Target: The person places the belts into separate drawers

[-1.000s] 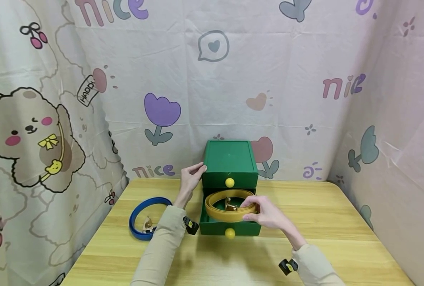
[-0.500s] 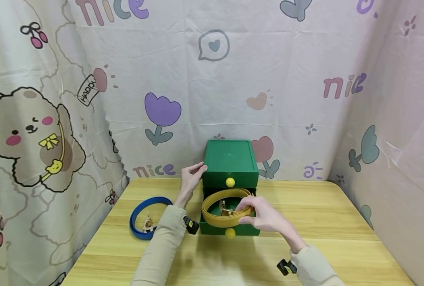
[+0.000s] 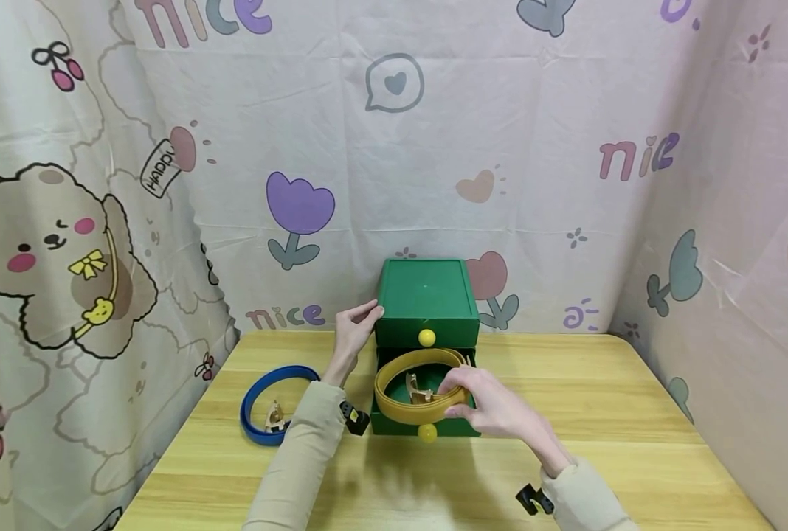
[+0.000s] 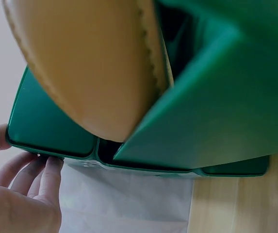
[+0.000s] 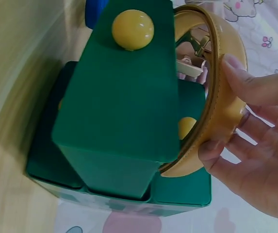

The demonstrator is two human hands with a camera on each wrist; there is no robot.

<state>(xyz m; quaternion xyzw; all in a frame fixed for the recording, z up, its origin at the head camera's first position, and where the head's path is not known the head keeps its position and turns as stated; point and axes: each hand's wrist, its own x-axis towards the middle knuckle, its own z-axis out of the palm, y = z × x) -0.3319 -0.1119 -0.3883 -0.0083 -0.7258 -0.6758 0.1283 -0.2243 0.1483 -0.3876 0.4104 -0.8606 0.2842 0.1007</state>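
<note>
A coiled tan belt point(image 3: 394, 409) with a gold buckle point(image 3: 417, 394) is in my right hand point(image 3: 493, 402), thumb and fingers pinching the coil's right side. The coil overlaps the pulled-out drawer point(image 3: 454, 427) of a small green drawer cabinet point(image 3: 427, 291). In the right wrist view the belt point(image 5: 228, 111) stands beside that drawer's wall point(image 5: 119, 97), at its opening. My left hand point(image 3: 353, 335) grips the cabinet's upper left edge; in the left wrist view its thumb and fingers point(image 4: 51, 179) lie on either side of the corner. The coil hides most of the drawer's inside.
A coiled blue belt point(image 3: 251, 424) with a gold buckle lies on the wooden table point(image 3: 567, 413), left of the cabinet and partly behind the left sleeve point(image 3: 301, 453). A yellow knob point(image 3: 427, 338) sticks out above the open drawer. Behind stands a printed curtain point(image 3: 401, 147).
The right hand has brought the tan belt slightly left and nearer to me over the open drawer, mostly in the first half second. The left hand stays on the cabinet.
</note>
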